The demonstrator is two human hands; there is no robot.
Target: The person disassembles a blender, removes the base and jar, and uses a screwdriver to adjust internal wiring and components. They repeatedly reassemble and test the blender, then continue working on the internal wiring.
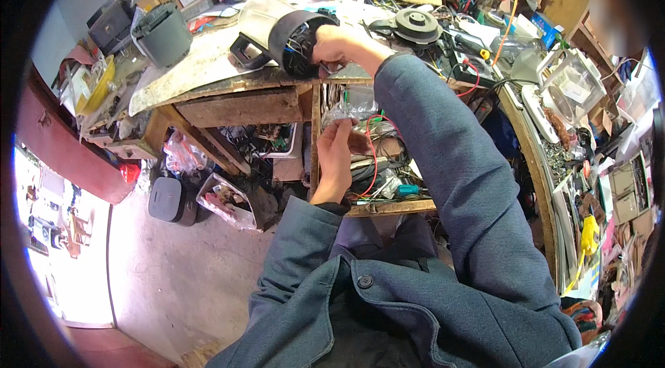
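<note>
Right hand (pixel 331 46) grips inside the housing (pixel 291 39) on the bench (pixel 208 67), left hand (pixel 337 153) pinches a clear bag (pixel 350 106) over the drawer (pixel 388 207): steady housing, lift bag clear of wires (pixel 374 153).

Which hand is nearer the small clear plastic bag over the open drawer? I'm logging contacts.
Left. The left hand pinches the clear plastic bag above the drawer; the right hand is up on the workbench, on the black cylindrical appliance.

Right hand (pixel 331 46) reaches forward with closed grip; left hand (pixel 335 153) raised, fingers pinched
</note>
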